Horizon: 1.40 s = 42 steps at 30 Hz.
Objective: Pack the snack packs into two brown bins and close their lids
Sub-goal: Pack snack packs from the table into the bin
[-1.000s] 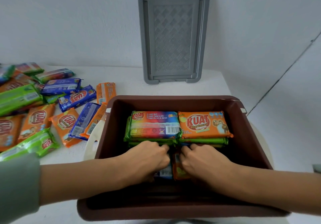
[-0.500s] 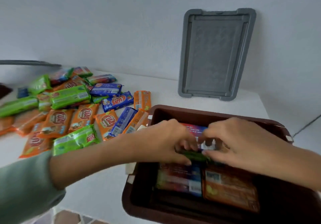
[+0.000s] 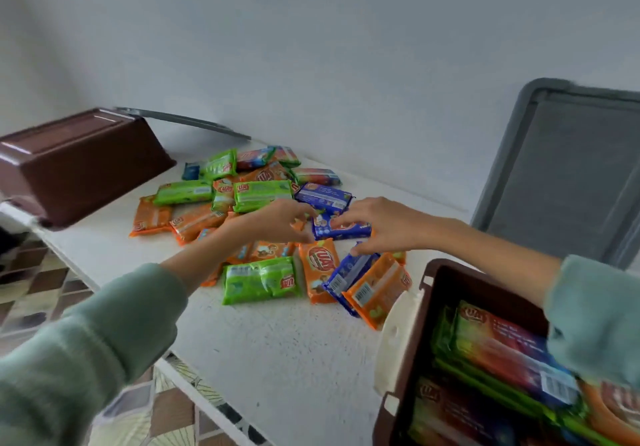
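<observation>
A heap of green, orange and blue snack packs point(image 3: 259, 200) lies on the white table. My left hand point(image 3: 277, 220) reaches over the heap with fingers spread and loosely bent, holding nothing I can see. My right hand point(image 3: 377, 226) hovers over a blue pack point(image 3: 341, 229), its thumb near another blue pack point(image 3: 349, 272); the fingers are extended. A brown bin point(image 3: 436, 272) at the lower right holds stacked packs point(image 3: 502, 352). A second brown bin point(image 3: 79, 161) lies upside down at the far left.
A grey lid point(image 3: 568, 175) leans against the wall at the right. Another grey lid point(image 3: 187, 122) lies behind the overturned bin. The table's front edge point(image 3: 194, 393) runs diagonally, with tiled floor point(image 3: 31, 279) below it. A white latch point(image 3: 394, 338) sits on the near bin's left side.
Both hands left the near bin and moved left to the heap of loose packs. The view swung left, bringing the overturned bin into sight.
</observation>
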Each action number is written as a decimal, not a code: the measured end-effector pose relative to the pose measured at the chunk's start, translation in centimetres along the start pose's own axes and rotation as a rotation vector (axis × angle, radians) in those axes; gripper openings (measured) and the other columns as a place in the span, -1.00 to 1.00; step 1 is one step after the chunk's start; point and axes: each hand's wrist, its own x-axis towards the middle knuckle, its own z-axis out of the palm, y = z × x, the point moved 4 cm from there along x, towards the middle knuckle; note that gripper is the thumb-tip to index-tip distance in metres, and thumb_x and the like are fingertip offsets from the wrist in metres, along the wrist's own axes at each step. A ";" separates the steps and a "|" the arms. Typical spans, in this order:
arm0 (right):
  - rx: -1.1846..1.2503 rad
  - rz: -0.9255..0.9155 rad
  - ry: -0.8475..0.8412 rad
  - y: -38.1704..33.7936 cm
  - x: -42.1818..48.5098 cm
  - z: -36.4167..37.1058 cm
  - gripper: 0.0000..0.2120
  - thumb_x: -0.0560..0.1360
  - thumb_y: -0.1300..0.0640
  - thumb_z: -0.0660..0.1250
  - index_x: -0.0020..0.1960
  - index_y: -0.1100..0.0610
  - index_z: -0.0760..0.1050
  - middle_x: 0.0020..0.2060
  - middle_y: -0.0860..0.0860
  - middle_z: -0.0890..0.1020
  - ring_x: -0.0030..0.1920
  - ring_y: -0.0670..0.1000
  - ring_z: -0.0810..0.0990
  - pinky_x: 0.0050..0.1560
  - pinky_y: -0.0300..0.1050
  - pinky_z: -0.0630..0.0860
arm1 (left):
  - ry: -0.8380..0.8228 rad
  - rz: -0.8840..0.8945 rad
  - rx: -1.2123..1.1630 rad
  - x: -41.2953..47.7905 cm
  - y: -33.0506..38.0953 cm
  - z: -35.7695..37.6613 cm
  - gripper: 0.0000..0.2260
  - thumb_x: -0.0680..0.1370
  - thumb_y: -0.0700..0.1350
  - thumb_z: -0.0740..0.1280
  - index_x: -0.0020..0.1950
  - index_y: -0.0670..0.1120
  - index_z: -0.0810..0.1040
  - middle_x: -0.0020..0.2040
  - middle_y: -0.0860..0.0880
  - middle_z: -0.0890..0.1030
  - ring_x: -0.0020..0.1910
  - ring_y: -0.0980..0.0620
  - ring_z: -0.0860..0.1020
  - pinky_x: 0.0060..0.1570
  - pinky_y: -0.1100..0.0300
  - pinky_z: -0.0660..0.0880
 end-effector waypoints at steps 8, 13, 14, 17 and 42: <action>0.101 -0.021 -0.315 2.9 2.7 4.8 -0.61 0.40 -0.04 0.43 0.19 0.03 0.52 0.10 -0.02 0.57 0.13 -0.01 0.50 0.08 -0.11 0.40 | -0.166 0.052 0.165 -1.6 -5.3 4.4 -0.24 0.24 0.16 0.53 0.35 0.06 0.28 0.31 0.00 0.23 0.25 0.04 0.23 0.32 0.04 0.34; 0.200 0.007 -0.282 3.2 3.5 5.4 -0.72 0.40 0.05 0.43 0.07 0.10 0.51 -0.01 -0.03 0.54 -0.01 -0.07 0.45 -0.15 -0.28 0.36 | -0.073 0.104 0.165 -1.8 -5.1 4.4 -0.30 0.26 0.12 0.53 0.30 -0.02 0.35 0.23 0.02 0.32 0.17 0.06 0.32 0.22 0.15 0.39; 0.225 0.023 -0.260 3.3 3.6 5.5 -0.72 0.41 0.07 0.43 0.09 0.11 0.51 0.04 -0.01 0.54 0.00 -0.09 0.44 -0.15 -0.31 0.36 | -0.048 0.104 0.160 -1.7 -5.0 4.4 -0.30 0.26 0.12 0.52 0.31 -0.04 0.35 0.22 0.02 0.33 0.16 0.06 0.33 0.21 0.17 0.39; 0.296 0.060 -0.191 3.7 3.7 5.5 -0.70 0.42 0.10 0.42 0.12 0.12 0.49 0.17 0.04 0.53 0.04 -0.10 0.43 -0.12 -0.28 0.39 | 0.082 0.070 0.085 -1.8 -4.8 4.0 -0.32 0.29 0.07 0.51 0.31 -0.11 0.35 0.21 -0.01 0.36 0.12 0.08 0.35 0.15 0.29 0.36; 0.083 0.067 -0.161 4.0 5.0 6.6 -0.18 0.34 -0.10 0.46 0.46 0.08 0.15 0.34 0.06 0.27 0.34 0.02 0.25 0.30 -0.09 0.30 | 0.203 -0.298 0.030 0.7 -5.5 3.8 -0.44 0.37 0.09 0.45 0.20 -0.20 0.37 0.16 -0.11 0.37 0.06 -0.02 0.37 0.02 0.16 0.42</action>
